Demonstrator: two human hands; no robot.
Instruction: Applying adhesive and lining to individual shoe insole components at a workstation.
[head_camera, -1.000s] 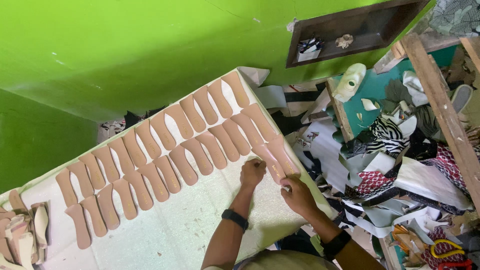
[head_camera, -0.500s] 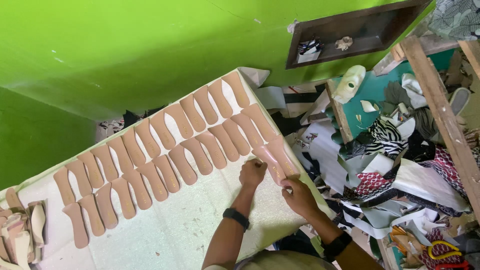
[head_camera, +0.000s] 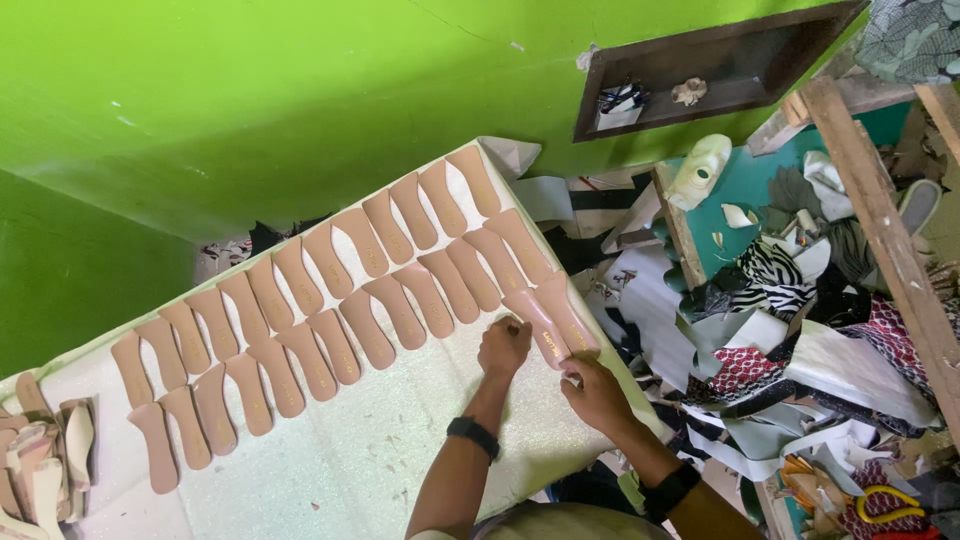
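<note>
Several tan shoe insoles (head_camera: 380, 270) lie in two slanted rows on a white table (head_camera: 330, 470). My left hand (head_camera: 503, 347), with a black wristband, rests with curled fingers against a pink insole (head_camera: 536, 322) near the table's right end. My right hand (head_camera: 594, 391) touches the near end of that insole and its neighbour (head_camera: 566, 312), fingertips pressed on them. Whether either hand grips an insole is unclear.
A pile of insoles (head_camera: 45, 465) sits at the table's left end. A green wall runs behind, with a dark recessed shelf (head_camera: 700, 65). To the right lie heaps of patterned fabric scraps (head_camera: 780, 330), a white shoe last (head_camera: 700, 170) and a wooden beam (head_camera: 880, 230).
Both hands stayed at the right end of the near row. The right hand shifted slightly along the pink insoles; the rows look the same.
</note>
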